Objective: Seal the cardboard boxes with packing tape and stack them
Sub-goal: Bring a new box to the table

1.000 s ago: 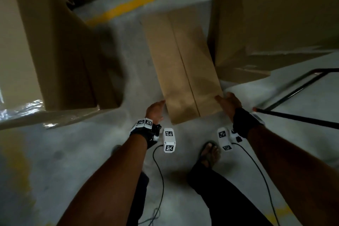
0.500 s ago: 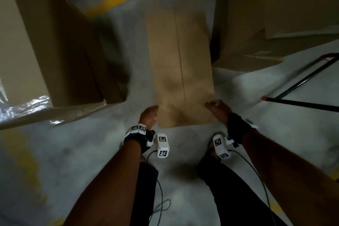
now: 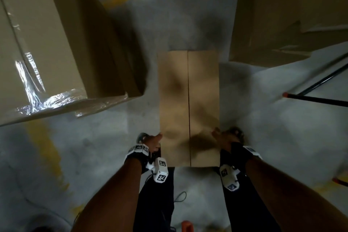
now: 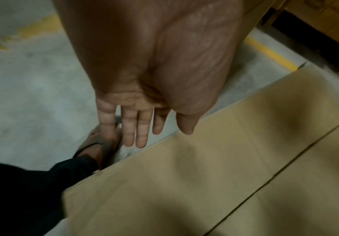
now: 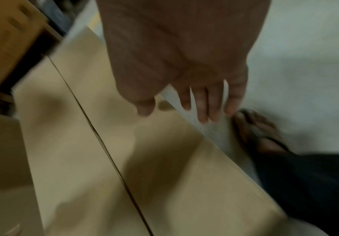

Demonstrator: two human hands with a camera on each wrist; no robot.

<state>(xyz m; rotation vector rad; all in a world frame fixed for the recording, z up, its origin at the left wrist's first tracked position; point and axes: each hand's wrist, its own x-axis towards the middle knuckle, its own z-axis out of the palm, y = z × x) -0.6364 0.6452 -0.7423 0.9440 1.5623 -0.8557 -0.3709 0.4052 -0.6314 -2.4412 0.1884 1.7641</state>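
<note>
Concrete floor: cardboard box between straight, seemingly non-touching fingers of both hands.

Dim, grainy pictures (right wrist view motion-blurred), soft shadows on the cardboard box, wrap glare left.
</note>
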